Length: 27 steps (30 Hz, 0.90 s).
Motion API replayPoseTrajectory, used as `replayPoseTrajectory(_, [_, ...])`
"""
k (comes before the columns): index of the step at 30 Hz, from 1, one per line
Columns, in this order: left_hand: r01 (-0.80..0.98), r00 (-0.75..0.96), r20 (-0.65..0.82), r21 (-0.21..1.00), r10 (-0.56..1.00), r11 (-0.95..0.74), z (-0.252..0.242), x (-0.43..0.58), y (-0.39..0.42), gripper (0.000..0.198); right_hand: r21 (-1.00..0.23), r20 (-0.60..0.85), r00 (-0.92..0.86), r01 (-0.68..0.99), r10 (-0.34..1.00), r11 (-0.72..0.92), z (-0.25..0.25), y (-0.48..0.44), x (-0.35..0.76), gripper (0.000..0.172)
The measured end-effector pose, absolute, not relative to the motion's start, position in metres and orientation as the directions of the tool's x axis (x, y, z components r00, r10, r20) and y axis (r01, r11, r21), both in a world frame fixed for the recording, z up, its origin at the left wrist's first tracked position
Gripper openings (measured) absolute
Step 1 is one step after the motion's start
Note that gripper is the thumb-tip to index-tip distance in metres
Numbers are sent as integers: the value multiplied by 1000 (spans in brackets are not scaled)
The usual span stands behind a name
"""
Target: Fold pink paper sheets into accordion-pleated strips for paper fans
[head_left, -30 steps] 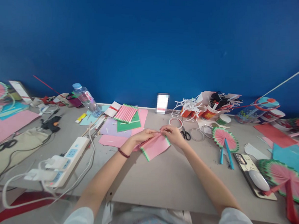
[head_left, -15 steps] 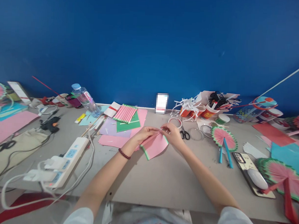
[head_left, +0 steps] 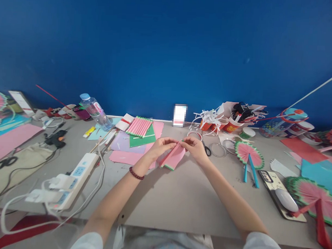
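Observation:
A sheet of pink paper (head_left: 176, 158) with green edging hangs between my hands, lifted off the grey table, with a fold running along it. My left hand (head_left: 165, 145) pinches its far left edge, a beaded bracelet on that wrist. Close beside it, my right hand (head_left: 192, 147) grips the far right corner, fingertips almost touching the left ones. Beyond my left hand, a pleated pink and green paper (head_left: 139, 126) rests on a green sheet (head_left: 142, 139). Black scissors (head_left: 207, 151) lie partly hidden behind my right hand.
On the left are a power strip (head_left: 78, 179) with white cables and a leaning bottle (head_left: 95, 110). To the right lie a watermelon-patterned paper fan (head_left: 249, 154), a phone (head_left: 270, 182) with a mouse (head_left: 286, 200) on it, and cups of paper strips (head_left: 210, 117). A blue wall (head_left: 168, 55) rises behind.
The pink paper has turned and folded inward between my fingers, so less of its face shows. Both hands stay nearly in place, the right slightly lower.

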State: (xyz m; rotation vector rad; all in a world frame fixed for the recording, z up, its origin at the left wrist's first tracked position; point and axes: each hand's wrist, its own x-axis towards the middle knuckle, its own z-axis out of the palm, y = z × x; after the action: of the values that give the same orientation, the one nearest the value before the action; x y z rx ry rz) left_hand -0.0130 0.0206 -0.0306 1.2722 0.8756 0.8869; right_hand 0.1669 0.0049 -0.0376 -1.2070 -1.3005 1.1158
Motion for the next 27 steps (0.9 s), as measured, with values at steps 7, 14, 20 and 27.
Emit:
replayPoseTrajectory(7, [-4,371,75,997,926,-78,-12,-8,8,29,-943,275,-15,189,961,273,-19,-12,165,21])
replayPoseTrajectory(14, [-16,337,240,968,910,-249,-13,-6,6,25,-934,316,-17,168,949,314,-13,-15,164,20])
replayPoseTrajectory(20, [-61,383,252,967,889,-248,-13,-7,6,32,-939,324,-60,101,944,329,-12,-15,162,18])
replayPoseTrajectory(27, [-9,401,213,974,891,-228,-16,-5,4,39,-955,287,-41,69,957,289,-18,-14,162,20])
